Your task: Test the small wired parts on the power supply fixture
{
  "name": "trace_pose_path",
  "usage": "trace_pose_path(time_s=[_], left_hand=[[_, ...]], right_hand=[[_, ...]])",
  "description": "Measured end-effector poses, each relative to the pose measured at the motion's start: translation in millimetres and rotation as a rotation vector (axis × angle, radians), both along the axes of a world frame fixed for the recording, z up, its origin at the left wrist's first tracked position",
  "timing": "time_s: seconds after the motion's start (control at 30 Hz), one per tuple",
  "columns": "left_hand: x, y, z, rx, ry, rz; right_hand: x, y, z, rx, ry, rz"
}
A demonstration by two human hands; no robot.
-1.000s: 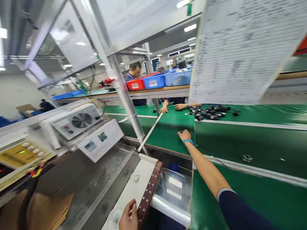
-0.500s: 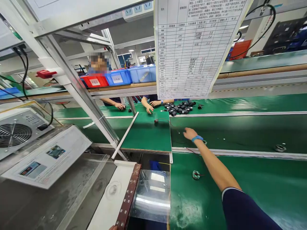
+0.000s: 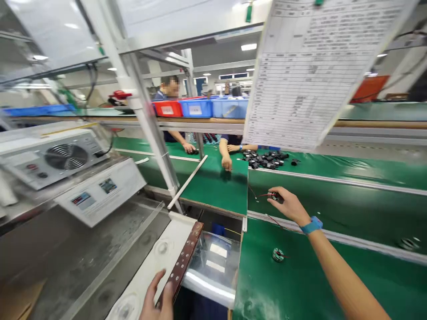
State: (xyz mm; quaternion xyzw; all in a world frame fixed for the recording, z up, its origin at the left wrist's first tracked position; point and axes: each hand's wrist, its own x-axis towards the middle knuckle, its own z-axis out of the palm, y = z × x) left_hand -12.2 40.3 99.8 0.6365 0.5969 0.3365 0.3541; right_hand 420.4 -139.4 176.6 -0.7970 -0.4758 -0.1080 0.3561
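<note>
My right hand (image 3: 288,204), a blue band on its wrist, pinches a small round motor part (image 3: 276,197) with red wires above the green belt. My fingers cover some of that part. Nearer to me, a similar round part (image 3: 278,254) with a green circuit board and red wires lies on the green mat. At the bottom, my left hand (image 3: 158,298) has thumb and finger spread over a brown riveted strip (image 3: 185,255) along a white rail. Whether it touches the strip I cannot tell.
A co-worker's hand (image 3: 227,162) reaches over the green board (image 3: 220,191). Behind it lies a pile of black parts (image 3: 263,159). A metal post (image 3: 151,120) and a hanging paper sheet (image 3: 293,89) stand in front. On the left is a grey machine with a fan (image 3: 68,156).
My right hand has taken hold of a round part from the belt. My left hand has come further into view. The co-worker's hand has reached onto the board. The view has shifted.
</note>
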Motion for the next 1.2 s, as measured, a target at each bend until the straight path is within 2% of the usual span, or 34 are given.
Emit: trace_pose_path(time_s=[0.07,0.13,0.2,0.23,0.3,0.43,0.53,0.6,0.7,0.83,0.97,1.07,1.2], left_hand=[[16,-18,41.6,0.086,-0.179,-0.145],[30,-35,76.2,0.128,-0.309,-0.245],[38,-46,94.5,0.116,-0.406,-0.331],[38,-49,96.0,0.101,-0.440,-0.359],[28,-52,84.4,-0.007,-0.487,-0.359],[-21,-67,31.6,-0.346,-0.646,-0.085],[-63,-92,-1.0,-0.538,-0.784,0.049],[-84,-110,-12.4,-0.637,-0.872,0.098],[-100,-128,-16.3,-0.703,-0.983,0.130],[-100,-129,-7.3,-0.746,-1.058,0.071],[-96,-109,5.6,-0.693,-1.020,-0.002],[-97,-87,11.8,-0.590,-0.944,0.031],[-103,-49,5.2,-0.436,-0.794,0.092]], right_hand=[[-49,26,41.4,0.061,-0.031,0.263],[-100,57,71.1,0.042,-0.017,0.537],[-148,95,81.8,-0.018,0.026,0.781],[-171,118,78.6,-0.047,0.053,0.875],[-221,166,55.4,-0.098,0.111,0.994],[-329,247,-31.0,-0.303,0.173,1.040],[-397,277,-91.9,-0.515,0.143,1.021],[-428,285,-119.8,-0.594,0.078,0.995],[-454,287,-143.6,-0.660,-0.058,0.947],[-463,286,-155.7,-0.682,-0.175,0.927],[-463,289,-160.6,-0.706,-0.202,0.901],[-460,291,-165.7,-0.738,-0.219,0.939],[-456,294,-174.0,-0.747,-0.190,0.979]])
